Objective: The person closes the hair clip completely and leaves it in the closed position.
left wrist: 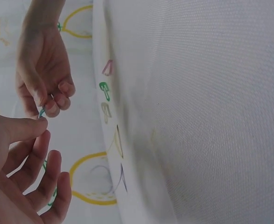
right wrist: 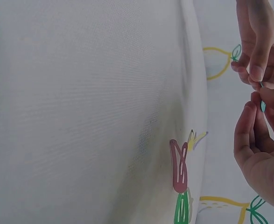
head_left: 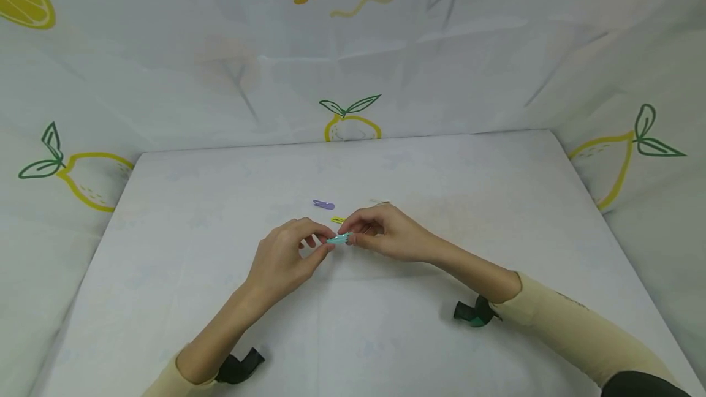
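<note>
Head view: left hand [head_left: 289,253] and right hand [head_left: 391,236], each grip a thumb-and-finger pinch, hold opposite ends of a slender, glossy turquoise hair clip [head_left: 339,239] above the white, cloth-covered counter [head_left: 193,213], between its left and right edges. Towards the far edge lies an elongated purple hair clip [head_left: 323,204]. Left wrist view: both grips meet at the turquoise clip. Right wrist view: a teardrop-shaped red snap clip [right wrist: 176,170] lies beside a slotted green snap clip [right wrist: 178,212].
</note>
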{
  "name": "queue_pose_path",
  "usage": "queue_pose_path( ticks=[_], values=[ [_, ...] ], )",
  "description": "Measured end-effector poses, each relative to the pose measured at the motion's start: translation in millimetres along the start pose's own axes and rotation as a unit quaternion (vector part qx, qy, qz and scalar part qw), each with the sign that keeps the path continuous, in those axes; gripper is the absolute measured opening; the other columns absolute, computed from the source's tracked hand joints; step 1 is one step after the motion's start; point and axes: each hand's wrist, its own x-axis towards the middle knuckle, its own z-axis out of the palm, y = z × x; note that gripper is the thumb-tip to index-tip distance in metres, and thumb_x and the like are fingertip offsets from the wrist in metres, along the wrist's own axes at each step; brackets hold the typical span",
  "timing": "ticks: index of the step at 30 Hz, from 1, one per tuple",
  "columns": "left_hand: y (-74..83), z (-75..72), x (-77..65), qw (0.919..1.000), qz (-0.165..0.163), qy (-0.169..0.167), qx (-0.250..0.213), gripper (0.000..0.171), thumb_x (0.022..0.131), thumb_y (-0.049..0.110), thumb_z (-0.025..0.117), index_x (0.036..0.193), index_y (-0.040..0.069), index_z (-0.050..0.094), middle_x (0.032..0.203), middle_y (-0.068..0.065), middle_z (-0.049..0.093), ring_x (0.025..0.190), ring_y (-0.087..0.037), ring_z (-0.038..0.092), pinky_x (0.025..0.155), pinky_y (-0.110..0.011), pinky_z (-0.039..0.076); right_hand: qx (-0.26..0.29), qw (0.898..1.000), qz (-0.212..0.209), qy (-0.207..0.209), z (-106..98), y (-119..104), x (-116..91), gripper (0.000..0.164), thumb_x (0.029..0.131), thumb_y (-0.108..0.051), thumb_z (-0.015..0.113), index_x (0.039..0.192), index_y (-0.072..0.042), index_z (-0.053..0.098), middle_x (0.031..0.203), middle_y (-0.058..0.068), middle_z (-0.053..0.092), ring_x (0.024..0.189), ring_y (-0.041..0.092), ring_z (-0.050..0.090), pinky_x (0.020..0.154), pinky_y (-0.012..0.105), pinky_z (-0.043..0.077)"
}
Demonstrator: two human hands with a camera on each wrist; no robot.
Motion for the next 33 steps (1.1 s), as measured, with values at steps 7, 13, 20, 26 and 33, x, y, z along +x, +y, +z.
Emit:
queue_pose_path(
  ticks=[7, 13, 20, 26, 33],
  values=[
    [-0.4, 1.2, -0.9, 0.9999, -0.01, -0.001, -0.001, 0.018, 0.087, 0.016, 0.091, 0.102, 0.021, 0.083, 0.087, 0.009, 0.077, 0.081, -0.013, 0.069, 0.072, -0.027, 0.056, -0.019, 1.0, -0.011, 0.006, 0.8, 0.1, -1.9, 0.022, 0.097, -0.007, 0.078, 0.119, -0.009, 0.078, 0.099, 0.003, 0.079, 0.089, 0.012, 0.072, 0.085, 0.028, 0.064],
    [0.4, 1.2, -0.8, 0.9997, -0.022, -0.009, -0.001, 0.016, 0.087, 0.017, 0.092, 0.1, 0.02, 0.082, 0.086, 0.01, 0.076, 0.081, -0.013, 0.068, 0.071, -0.027, 0.055, -0.043, 0.999, -0.018, 0.02, 0.7, 1.3, -3.6, 0.022, 0.095, -0.008, 0.081, 0.117, -0.01, 0.079, 0.095, -0.001, 0.078, 0.087, 0.008, 0.07, 0.083, 0.027, 0.063],
    [0.6, 1.5, 0.6, 0.999, -0.038, -0.021, 0.005, 0.016, 0.086, 0.019, 0.092, 0.098, 0.022, 0.082, 0.087, 0.012, 0.076, 0.083, -0.01, 0.067, 0.068, -0.026, 0.052, -0.062, 0.997, -0.03, 0.026, 1.1, 2.9, -3.4, 0.021, 0.094, -0.007, 0.083, 0.114, -0.007, 0.079, 0.092, -0.002, 0.077, 0.085, 0.007, 0.069, 0.08, 0.025, 0.061],
    [0.1, 2.3, 2.2, 0.9982, -0.051, -0.032, 0.006, 0.015, 0.087, 0.02, 0.092, 0.097, 0.023, 0.081, 0.087, 0.012, 0.076, 0.084, -0.01, 0.067, 0.066, -0.025, 0.05, -0.077, 0.996, -0.028, 0.034, 1.1, 3.9, -4.0, 0.018, 0.094, -0.008, 0.083, 0.111, -0.011, 0.08, 0.091, -0.004, 0.076, 0.084, 0.007, 0.068, 0.081, 0.025, 0.061],
    [-2.3, 4.0, 1.8, 0.9978, -0.055, -0.038, 0.003, 0.013, 0.088, 0.019, 0.091, 0.097, 0.022, 0.081, 0.087, 0.012, 0.075, 0.084, -0.01, 0.067, 0.064, -0.024, 0.049, -0.093, 0.994, -0.039, 0.041, 0.8, 4.6, -4.8, 0.017, 0.093, -0.011, 0.085, 0.109, -0.011, 0.08, 0.092, -0.005, 0.077, 0.085, 0.006, 0.068, 0.083, 0.029, 0.062]
  ],
)
